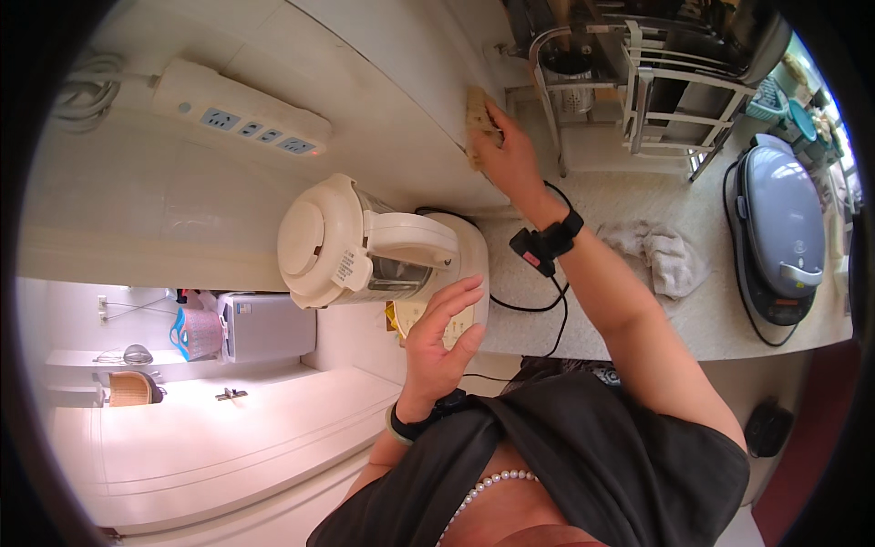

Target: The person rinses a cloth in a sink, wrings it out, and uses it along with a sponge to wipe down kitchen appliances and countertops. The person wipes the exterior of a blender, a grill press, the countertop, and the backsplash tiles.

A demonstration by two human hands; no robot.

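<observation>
My right hand point(509, 154) presses a folded beige cloth point(478, 123) against the white tiled wall point(410, 116) above the back of the counter. In front of the base of a cream blender point(472, 239), my left hand point(437, 342) is raised with thumb and fingers apart, holding nothing. Whether its fingertips touch the base I cannot tell. The blender's glass jug point(400, 275) stands on the base with its cream lid point(304, 239) on. A crumpled grey towel point(666, 260) lies on the speckled counter point(601, 321), under my right forearm.
A metal rack point(673, 109) with a perforated utensil holder point(577, 92) stands at the back right. An electric griddle point(783, 219) with a grey lid sits on the right. A power strip point(239, 113) is on the wall. A black cable point(530, 308) runs over the counter.
</observation>
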